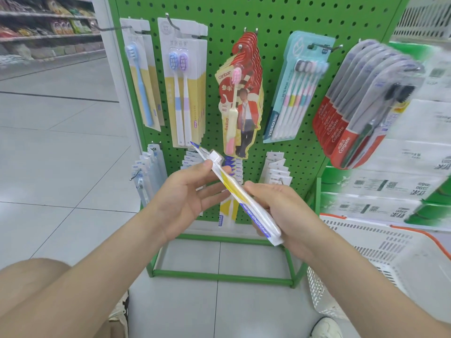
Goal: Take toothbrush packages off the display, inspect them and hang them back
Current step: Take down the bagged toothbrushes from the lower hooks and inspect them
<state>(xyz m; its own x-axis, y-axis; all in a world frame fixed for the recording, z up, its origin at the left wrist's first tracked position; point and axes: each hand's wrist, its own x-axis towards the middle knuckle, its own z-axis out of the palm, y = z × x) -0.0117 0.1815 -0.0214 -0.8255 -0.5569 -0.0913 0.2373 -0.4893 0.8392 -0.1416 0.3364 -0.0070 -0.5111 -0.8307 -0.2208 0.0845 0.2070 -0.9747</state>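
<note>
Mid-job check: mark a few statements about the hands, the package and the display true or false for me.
1. The left hand and the right hand both hold one toothbrush package. True.
2. That package hangs on a hook. False: it is held slanted in front of the green pegboard, off any hook.
3. Colgate packs hang at the display's right side. True.
4. The white basket stands at the person's left. False: it is on the floor at the right.
</note>
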